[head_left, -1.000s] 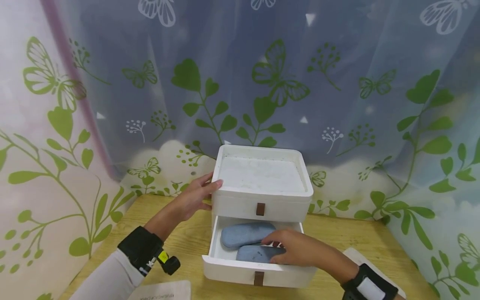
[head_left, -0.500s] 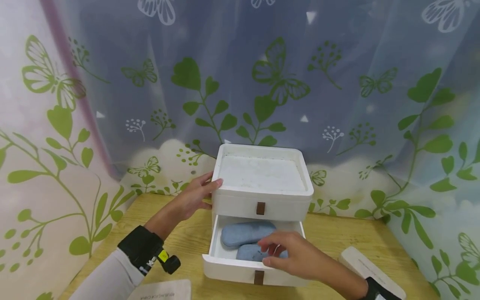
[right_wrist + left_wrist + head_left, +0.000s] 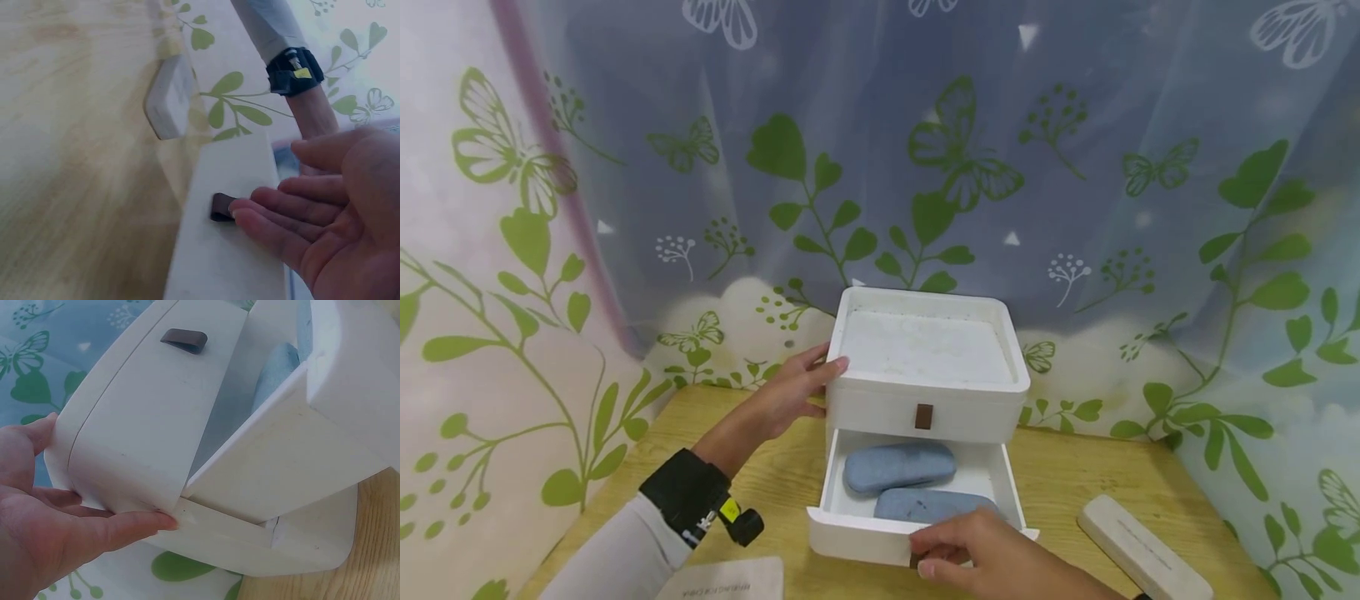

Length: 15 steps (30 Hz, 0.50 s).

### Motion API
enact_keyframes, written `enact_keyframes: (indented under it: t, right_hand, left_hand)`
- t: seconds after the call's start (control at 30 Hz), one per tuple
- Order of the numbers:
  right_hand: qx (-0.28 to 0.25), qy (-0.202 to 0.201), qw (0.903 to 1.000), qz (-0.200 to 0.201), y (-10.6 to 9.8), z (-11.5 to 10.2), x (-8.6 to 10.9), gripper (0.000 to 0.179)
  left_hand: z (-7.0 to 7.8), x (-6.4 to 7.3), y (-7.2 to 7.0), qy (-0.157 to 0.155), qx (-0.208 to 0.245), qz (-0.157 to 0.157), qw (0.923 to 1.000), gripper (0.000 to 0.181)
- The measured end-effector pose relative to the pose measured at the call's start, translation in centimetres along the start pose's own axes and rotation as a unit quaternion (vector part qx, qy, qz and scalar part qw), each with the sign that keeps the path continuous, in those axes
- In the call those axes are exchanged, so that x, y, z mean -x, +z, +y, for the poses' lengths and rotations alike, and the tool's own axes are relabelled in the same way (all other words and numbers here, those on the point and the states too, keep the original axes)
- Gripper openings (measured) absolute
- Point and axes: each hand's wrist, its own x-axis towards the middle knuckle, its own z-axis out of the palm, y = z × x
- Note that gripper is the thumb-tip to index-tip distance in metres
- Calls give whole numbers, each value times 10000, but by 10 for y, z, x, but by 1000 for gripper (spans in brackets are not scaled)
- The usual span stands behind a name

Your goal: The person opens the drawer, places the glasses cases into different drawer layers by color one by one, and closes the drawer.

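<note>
A white two-drawer box (image 3: 925, 392) stands on a wooden table (image 3: 775, 467). Its lower drawer (image 3: 857, 537) is pulled out and holds two blue-grey oval cases, one at the back (image 3: 898, 465) and one at the front (image 3: 928, 504). My left hand (image 3: 790, 392) rests against the box's left side with straight fingers (image 3: 125, 525), thumb by the top edge. My right hand (image 3: 977, 558) is at the drawer's front face. Its straight fingertips (image 3: 250, 215) touch the front beside the brown pull tab (image 3: 220, 207). The upper drawer with its own tab (image 3: 923, 416) is closed.
A long white case (image 3: 1142, 554) lies on the table at the right. A pale card (image 3: 722, 579) lies at the front left. A leaf-and-butterfly curtain (image 3: 925, 167) hangs close behind the box and along the left side.
My right hand has drawn back out of the drawer, off the front blue-grey case, and down to the drawer's front face. The left hand and the box have stayed put.
</note>
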Motion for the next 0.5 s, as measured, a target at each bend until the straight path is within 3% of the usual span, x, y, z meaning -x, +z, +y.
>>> enact_keyframes:
  t: [0.27, 0.5]
  right_hand:
    - [275, 804, 9963, 86, 19, 17, 1, 31]
    - [-361, 1282, 9911, 25, 28, 32, 1, 34]
  left_hand:
    - [-1, 1, 0, 0, -53, 12, 10000, 72]
    - [-1, 1, -1, 58, -48, -62, 10000, 72]
